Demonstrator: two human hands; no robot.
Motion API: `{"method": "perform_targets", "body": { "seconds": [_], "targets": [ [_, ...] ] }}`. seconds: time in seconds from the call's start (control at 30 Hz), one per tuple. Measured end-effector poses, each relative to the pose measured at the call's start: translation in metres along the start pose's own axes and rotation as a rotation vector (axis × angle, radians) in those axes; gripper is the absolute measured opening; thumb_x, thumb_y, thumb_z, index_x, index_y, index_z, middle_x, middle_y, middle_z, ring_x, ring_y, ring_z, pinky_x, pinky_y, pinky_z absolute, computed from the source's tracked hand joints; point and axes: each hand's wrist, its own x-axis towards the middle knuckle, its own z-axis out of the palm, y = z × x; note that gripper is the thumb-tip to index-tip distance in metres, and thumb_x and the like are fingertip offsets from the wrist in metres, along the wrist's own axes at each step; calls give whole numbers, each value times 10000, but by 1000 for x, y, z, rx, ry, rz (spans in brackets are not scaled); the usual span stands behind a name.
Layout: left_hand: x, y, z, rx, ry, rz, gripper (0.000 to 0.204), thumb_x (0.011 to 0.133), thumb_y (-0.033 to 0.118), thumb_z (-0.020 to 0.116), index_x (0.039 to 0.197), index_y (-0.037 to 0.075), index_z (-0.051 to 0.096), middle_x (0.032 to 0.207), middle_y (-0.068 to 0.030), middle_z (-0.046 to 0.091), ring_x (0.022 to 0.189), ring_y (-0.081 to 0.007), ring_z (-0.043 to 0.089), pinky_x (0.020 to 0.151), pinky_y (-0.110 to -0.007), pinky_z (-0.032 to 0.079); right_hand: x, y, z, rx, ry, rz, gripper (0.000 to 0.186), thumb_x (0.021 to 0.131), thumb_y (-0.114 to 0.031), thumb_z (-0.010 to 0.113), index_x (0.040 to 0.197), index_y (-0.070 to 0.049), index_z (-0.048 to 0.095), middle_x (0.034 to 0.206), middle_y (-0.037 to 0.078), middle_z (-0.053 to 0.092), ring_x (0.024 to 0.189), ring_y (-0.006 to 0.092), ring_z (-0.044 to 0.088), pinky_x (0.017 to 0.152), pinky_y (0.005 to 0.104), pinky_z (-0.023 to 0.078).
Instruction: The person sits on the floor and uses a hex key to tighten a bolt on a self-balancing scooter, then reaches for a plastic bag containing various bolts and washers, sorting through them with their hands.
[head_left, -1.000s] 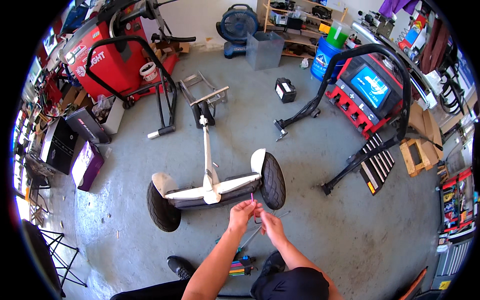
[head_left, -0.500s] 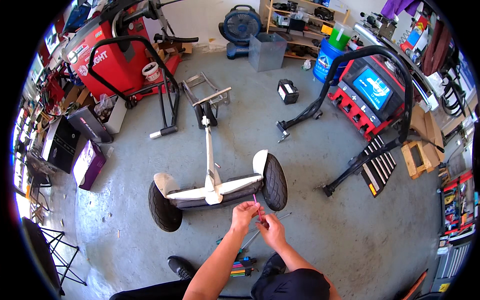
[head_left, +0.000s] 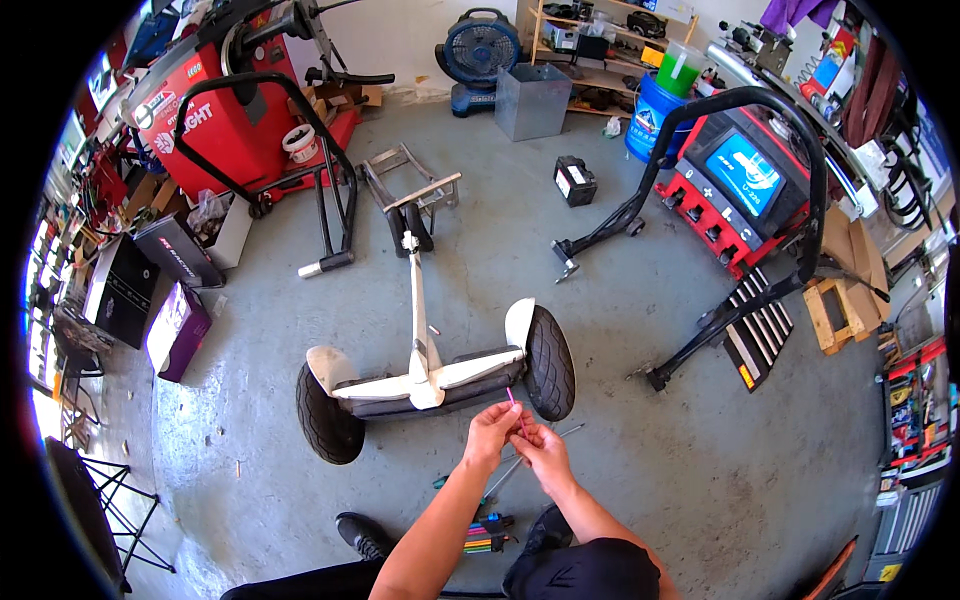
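A white two-wheeled self-balancing scooter (head_left: 425,386) stands on grey concrete floor (head_left: 700,460), its black rubber right tyre (head_left: 552,360) just beyond the left hand (head_left: 488,430), which pinches a slim pink rod-like tool (head_left: 512,396). The tool leans more than a second ago, when its dark bent end showed. Close to the left, the right hand (head_left: 547,456) grips its lower part. Floor stretches rightward to black tubular machine legs (head_left: 685,356).

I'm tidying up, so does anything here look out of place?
Perhaps: a slender silver metal rod lies loose on the grey floor near the black right shoe, where it might get stepped on.
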Motion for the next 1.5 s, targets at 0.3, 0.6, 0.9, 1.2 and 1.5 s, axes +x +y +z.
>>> {"method": "perform_targets", "body": {
  "seconds": [0.3, 0.6, 0.9, 1.2, 1.5],
  "targets": [
    [1, 5, -9, 135, -7, 19, 218, 1022, 175, 644, 1159, 12, 690, 1037, -108, 766, 996, -167, 708, 920, -305, 530, -16, 1, 8, -651, 235, -476, 263, 905, -195, 800, 1046, -4, 687, 807, 67, 700, 653, 141, 654, 605, 296, 517],
    [3, 7, -8, 91, -13, 2, 247, 1026, 164, 629, 1167, -32, 681, 1043, -148, 761, 973, -177, 708, 937, -308, 525, -21, -17, 14, -578, 143, -309, 257, 936, -229, 766, 989, 18, 715, 812, 79, 724, 655, 142, 676, 588, 293, 514],
    [11, 3, -12, 155, 115, 18, 174, 950, 179, 760, 997, 17, 717, 959, -117, 767, 883, -152, 706, 819, -275, 522, -11, 1, 4, -956, 116, -457, 256, 1046, -274, 632, 1048, -22, 680, 825, 39, 700, 631, 117, 632, 588, 263, 501],
    [8, 10, -20, 264, 3, 29, 268, 1009, 262, 683, 1060, 2, 724, 953, -112, 771, 886, -154, 694, 876, -300, 522, -12, -2, 13, -64, 19, 48, 372, 1074, -381, 565, 935, -43, 636, 778, 31, 648, 657, 103, 604, 571, 261, 476],
    [4, 6, -3, 232, 44, 32, 286, 1017, 251, 672, 1085, -24, 712, 957, -126, 775, 902, -145, 687, 870, -293, 530, -12, -24, 8, -1197, 170, -824, 172, 972, -170, 715, 1030, -28, 637, 886, 69, 715, 735, 178, 684, 628, 318, 518]
  ]
}}
